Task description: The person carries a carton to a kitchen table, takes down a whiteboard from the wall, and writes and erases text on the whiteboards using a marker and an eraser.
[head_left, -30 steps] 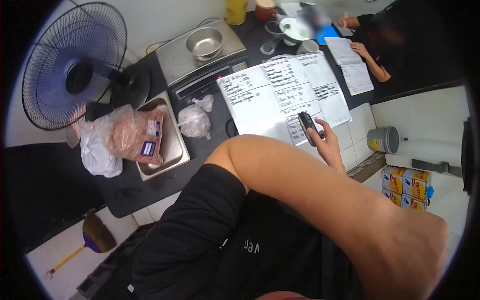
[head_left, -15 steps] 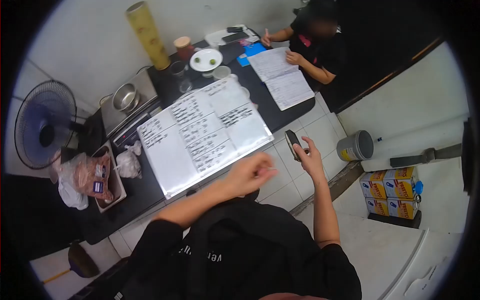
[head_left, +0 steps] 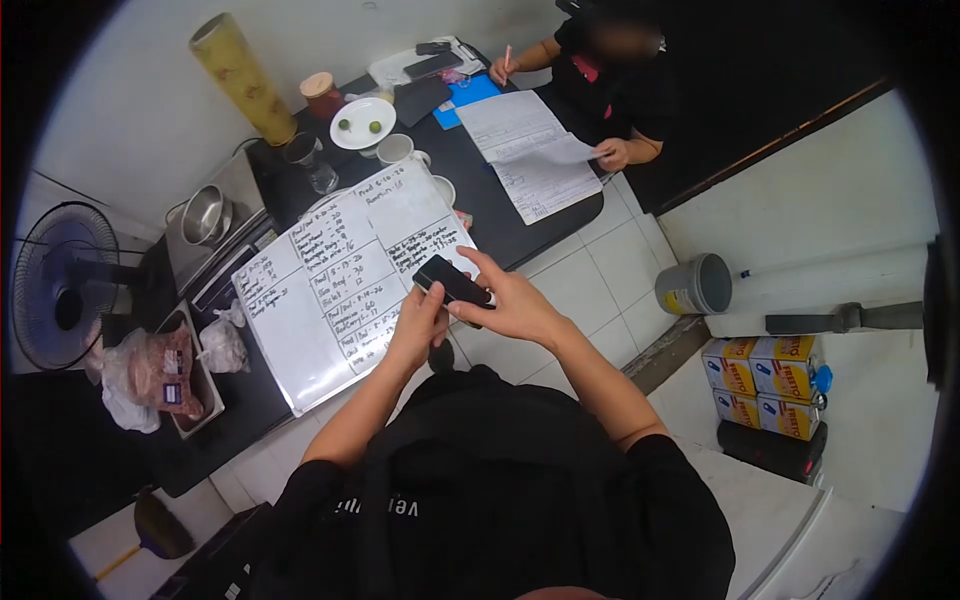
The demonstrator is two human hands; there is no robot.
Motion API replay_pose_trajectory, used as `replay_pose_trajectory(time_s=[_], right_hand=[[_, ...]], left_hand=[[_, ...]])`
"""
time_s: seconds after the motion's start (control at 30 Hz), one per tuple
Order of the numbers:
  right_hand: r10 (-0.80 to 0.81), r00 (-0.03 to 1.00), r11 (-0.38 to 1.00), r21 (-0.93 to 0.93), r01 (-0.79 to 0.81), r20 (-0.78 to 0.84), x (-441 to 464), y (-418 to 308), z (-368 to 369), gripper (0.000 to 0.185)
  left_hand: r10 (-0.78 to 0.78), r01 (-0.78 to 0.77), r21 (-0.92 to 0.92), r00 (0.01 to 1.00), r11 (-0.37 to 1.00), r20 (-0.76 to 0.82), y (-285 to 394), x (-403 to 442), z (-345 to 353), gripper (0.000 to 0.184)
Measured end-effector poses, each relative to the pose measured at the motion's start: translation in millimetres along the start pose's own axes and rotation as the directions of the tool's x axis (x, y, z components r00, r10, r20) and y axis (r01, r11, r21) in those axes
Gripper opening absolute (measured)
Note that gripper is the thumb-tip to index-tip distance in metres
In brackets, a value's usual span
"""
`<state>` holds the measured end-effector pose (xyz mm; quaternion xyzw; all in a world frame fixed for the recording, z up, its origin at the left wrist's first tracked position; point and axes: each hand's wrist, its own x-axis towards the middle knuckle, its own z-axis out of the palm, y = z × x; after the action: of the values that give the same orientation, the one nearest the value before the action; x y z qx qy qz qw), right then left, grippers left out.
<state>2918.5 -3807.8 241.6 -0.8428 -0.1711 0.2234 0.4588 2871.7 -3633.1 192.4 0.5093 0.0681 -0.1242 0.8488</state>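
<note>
Both hands meet in front of my chest on a dark, hand-sized rectangular object [head_left: 452, 283]; its exact kind is unclear. My right hand [head_left: 515, 305] is closed round its right end, the index finger reaching along the far side. The thumb of my left hand [head_left: 420, 322] presses on its left end, and the other fingers curl underneath, partly hidden. Just beyond lies a whiteboard [head_left: 310, 330] covered in handwritten black lists, its near edge close to my left forearm. My hands cover part of its right side from view.
A dark table [head_left: 530, 240] carries a plate with green fruits [head_left: 362, 123], a bagged meat pack [head_left: 165, 375], a metal bowl [head_left: 207, 215] and a yellow roll [head_left: 245, 80]. Across it, a person [head_left: 610, 90] holds papers [head_left: 530, 160] and a pen. A fan [head_left: 65, 285] stands left, a bucket [head_left: 693, 285] right.
My right hand has brought the dark object leftward, and my left hand has joined it there. The view has shifted slightly. Across the table, the person's hand has moved along the papers, lifting their edge.
</note>
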Motion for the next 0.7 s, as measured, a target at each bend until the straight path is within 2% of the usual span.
replay_pose_trajectory(time_s=[0.07, 0.13, 0.2, 0.23, 0.33, 0.4, 0.47, 0.5, 0.57, 0.63, 0.67, 0.7], right_hand=[[-0.152, 0.988, 0.984, -0.094, 0.15, -0.011, 6, 11, -1, 0.084], [-0.099, 0.995, 0.99, -0.103, 0.101, 0.023, 11, 18, -12, 0.089], [0.022, 0.991, 0.995, -0.099, -0.009, 0.133, 14, 24, -26, 0.09], [0.024, 0.99, 0.995, -0.1, -0.011, 0.136, 16, 29, -35, 0.09], [0.116, 0.978, 0.991, -0.087, -0.102, 0.175, 25, 67, -76, 0.082], [0.008, 0.999, 0.953, -0.302, -0.02, -0.043, 42, 145, -102, 0.06], [0.134, 0.987, 0.898, -0.409, -0.161, -0.093, 60, 206, -139, 0.042], [0.137, 0.985, 0.868, -0.466, -0.17, -0.103, 68, 222, -158, 0.037], [0.121, 0.99, 0.829, -0.54, -0.143, -0.077, 93, 256, -200, 0.032], [-0.023, 0.991, 0.732, -0.677, -0.074, -0.133, 114, 289, -227, 0.029], [-0.034, 0.995, 0.735, -0.677, -0.04, -0.096, 127, 299, -239, 0.029], [-0.019, 0.996, 0.701, -0.712, -0.05, -0.089, 139, 306, -247, 0.028]], left_hand=[[-0.062, 0.061, -0.019, 0.997, 0.998, -0.039, -9, 15, -2, 0.047], [-0.122, 0.121, -0.022, 0.99, 0.992, -0.07, -12, 25, 5, 0.045], [-0.144, 0.14, -0.058, 0.986, 0.988, -0.08, -19, 31, 13, 0.044], [-0.124, 0.117, -0.06, 0.983, 0.991, -0.137, -19, 35, 18, 0.043], [-0.093, 0.082, -0.059, 0.971, 0.995, -0.221, -16, 49, 32, 0.039], [-0.062, 0.065, 0.004, 0.965, 0.998, -0.254, -24, 63, 33, 0.036], [-0.055, 0.07, 0.04, 0.952, 0.997, -0.3, -28, 76, 45, 0.036], [-0.061, 0.083, 0.047, 0.935, 0.995, -0.351, -28, 81, 57, 0.036], [-0.058, 0.079, 0.032, 0.9, 0.996, -0.433, -35, 98, 83, 0.035], [0.017, 0.066, 0.141, 0.855, 0.988, -0.519, -53, 108, 106, 0.051], [0.018, 0.066, 0.132, 0.834, 0.989, -0.552, -62, 114, 114, 0.051], [-0.043, 0.124, 0.102, 0.819, 0.987, -0.571, -71, 120, 119, 0.05]])
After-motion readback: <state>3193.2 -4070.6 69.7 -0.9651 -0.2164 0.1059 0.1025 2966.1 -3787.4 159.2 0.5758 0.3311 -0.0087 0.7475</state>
